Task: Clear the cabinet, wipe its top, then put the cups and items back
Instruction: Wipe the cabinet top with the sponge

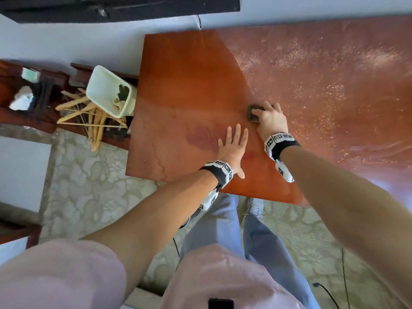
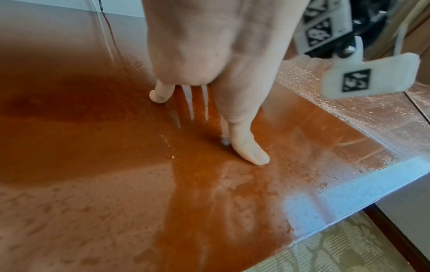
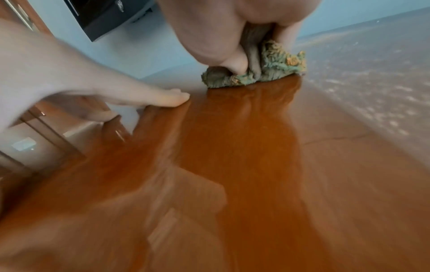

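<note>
Two hands on cabinet top (image 1: 189,85). R hand (image 1: 270,118) bunches rag (image 1: 252,112), pressing it down mid-top, at edge btwn clean orange part & dusty part to the right. L hand (image 1: 231,148) flat, fingers spread, just beside. Bin (image 1: 104,81) w/ hangers (image 1: 89,114) off left edge.
</note>
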Available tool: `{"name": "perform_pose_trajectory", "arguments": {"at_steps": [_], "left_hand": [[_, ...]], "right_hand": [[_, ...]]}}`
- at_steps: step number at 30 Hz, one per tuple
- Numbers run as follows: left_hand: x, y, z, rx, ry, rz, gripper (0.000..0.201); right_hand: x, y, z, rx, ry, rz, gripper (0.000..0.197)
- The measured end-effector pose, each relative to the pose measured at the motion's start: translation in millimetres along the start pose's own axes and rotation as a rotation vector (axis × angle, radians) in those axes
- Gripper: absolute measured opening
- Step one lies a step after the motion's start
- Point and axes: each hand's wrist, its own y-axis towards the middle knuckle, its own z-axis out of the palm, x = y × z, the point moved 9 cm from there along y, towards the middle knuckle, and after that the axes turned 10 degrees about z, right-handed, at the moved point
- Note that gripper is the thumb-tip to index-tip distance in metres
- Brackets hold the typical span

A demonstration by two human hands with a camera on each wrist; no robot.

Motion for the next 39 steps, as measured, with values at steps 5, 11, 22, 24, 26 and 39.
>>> {"name": "perform_pose_trajectory", "arguments": {"at_steps": [5,11,22,24,26,39], "left_hand": [[2,-1,0,0.011,-0.009,0.0,0.168],[1,-4,-3,0.02,-0.025,-0.001,0.167],[5,-7,-18,-0.04,0.023,0.119,0.156],[19,-5,-44,-0.144,-0.01,0.117,0.152],[47,2,-72,-0.215,-0.031,0.053,0.154],[150,47,-104,-0.131,-0.151,-0.072,0.161]], "right_hand": [[4,16,4,0.007,-0.019,-0.019,0.038],[-9,-28,9,0.009,0.007,-0.003,0.042],[-36,-100,32,0.022,0.01,0.061,0.052],[-36,-95,32,0.029,0.017,0.077,0.054],[-36,-87,29,0.016,0.026,0.083,0.055],[8,77,-16,0.042,-0.025,-0.027,0.045]]}}
